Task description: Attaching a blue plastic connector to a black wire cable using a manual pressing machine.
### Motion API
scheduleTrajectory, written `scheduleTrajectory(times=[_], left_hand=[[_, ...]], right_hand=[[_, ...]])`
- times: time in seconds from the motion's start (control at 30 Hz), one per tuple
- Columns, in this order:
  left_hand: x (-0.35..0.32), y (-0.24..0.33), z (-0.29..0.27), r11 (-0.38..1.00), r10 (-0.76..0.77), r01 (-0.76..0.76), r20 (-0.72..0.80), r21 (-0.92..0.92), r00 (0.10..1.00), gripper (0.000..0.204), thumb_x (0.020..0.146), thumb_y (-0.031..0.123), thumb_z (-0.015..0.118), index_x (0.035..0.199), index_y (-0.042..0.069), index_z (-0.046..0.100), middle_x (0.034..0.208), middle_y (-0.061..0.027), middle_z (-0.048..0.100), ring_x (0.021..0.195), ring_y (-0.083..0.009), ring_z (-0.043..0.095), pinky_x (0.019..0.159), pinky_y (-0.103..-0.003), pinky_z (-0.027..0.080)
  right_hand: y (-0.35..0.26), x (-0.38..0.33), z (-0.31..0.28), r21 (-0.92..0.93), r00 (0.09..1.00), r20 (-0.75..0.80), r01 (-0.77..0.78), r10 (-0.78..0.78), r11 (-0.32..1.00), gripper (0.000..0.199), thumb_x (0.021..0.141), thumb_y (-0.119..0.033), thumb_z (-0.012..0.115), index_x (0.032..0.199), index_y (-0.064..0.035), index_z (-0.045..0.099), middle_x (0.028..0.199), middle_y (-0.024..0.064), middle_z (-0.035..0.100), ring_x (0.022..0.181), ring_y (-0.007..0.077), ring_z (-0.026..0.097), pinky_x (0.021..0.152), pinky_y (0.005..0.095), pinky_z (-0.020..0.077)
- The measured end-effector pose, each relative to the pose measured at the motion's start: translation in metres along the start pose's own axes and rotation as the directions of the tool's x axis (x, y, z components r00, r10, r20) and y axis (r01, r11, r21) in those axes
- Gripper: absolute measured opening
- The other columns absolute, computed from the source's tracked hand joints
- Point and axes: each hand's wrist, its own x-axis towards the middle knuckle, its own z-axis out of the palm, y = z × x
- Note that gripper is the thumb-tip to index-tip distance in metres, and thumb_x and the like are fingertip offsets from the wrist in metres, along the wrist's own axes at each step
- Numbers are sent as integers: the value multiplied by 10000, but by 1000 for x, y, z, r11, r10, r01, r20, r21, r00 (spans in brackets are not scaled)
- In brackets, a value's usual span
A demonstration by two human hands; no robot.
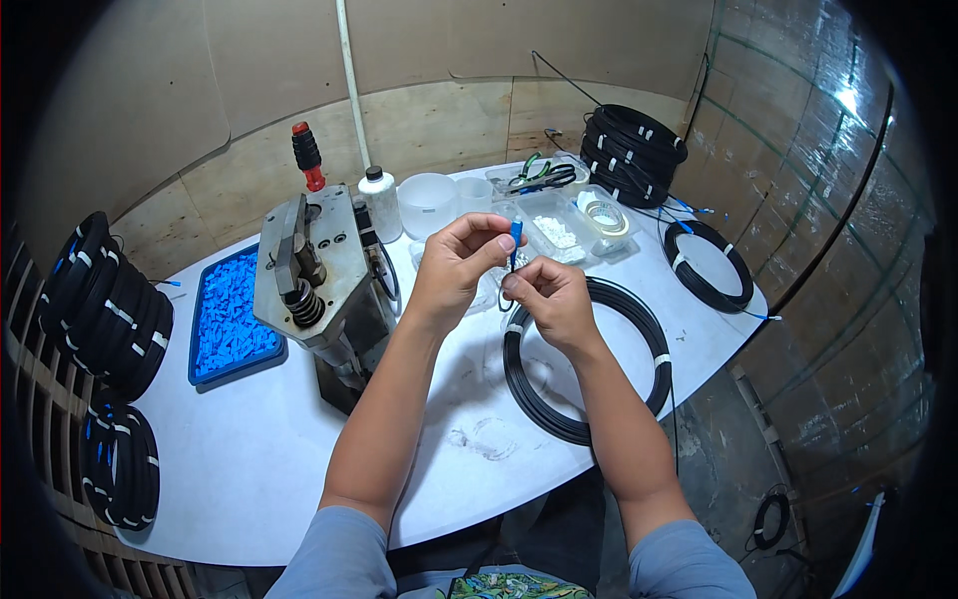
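My left hand (pixel 461 262) pinches a small blue cable connector (pixel 516 236), held upright above the table. Just below it, my right hand (pixel 550 299) is closed on the thin black cable (pixel 505 299) that runs down from the connector. Beneath my right forearm lies a coil of black cable (pixel 518 384) bound with white ties. Left of my arms stands a metal hand press (pixel 329 245) with a spring and a red-and-black handle. A blue tray (pixel 199 334) full of small blue plastic pieces (pixel 237 309) sits beyond the press.
Clear boxes (pixel 559 243) with white parts, a tape roll (pixel 606 215), pliers (pixel 529 168), a white bottle (pixel 378 203) and a round tub (pixel 428 205) fill the back. Cable coils stack at back right (pixel 631 155) and left (pixel 105 309). Another coil (pixel 709 265) lies near the right edge.
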Motion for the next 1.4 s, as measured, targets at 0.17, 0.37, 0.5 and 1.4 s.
scheduleTrajectory(times=[0.17,0.37,0.5,1.4], left_hand=[[-1,1,3,997,-40,39,16,61,999,231,940,95,754,1136,0,679,1059,-113,741,1006,-173,704,913,-328,558],[-1,-4,1,995,17,-13,35,-99,999,229,945,90,744,1142,1,667,1075,-115,737,1006,-170,699,892,-328,559],[-3,-1,1,994,4,8,113,-108,994,205,950,27,710,1149,22,660,1093,-116,719,1072,-202,689,961,-370,553],[1,-1,-1,998,-58,59,65,-9,996,236,986,114,674,1176,-27,686,1110,-170,737,1027,-223,704,925,-371,557]], right_hand=[[2,0,-1,19,1000,-1,26,-26,999,138,956,-79,734,866,-7,658,858,65,717,800,110,648,763,275,525],[1,0,-1,38,1000,20,-21,20,999,139,958,-70,732,858,-19,649,869,51,708,816,106,648,778,273,529],[5,0,0,106,999,-28,23,-20,994,130,946,-98,765,885,-36,669,832,-16,668,757,49,583,694,237,479],[0,-1,1,98,998,-56,34,-28,995,205,910,-106,807,819,-54,631,791,-12,661,709,37,572,638,214,460]])
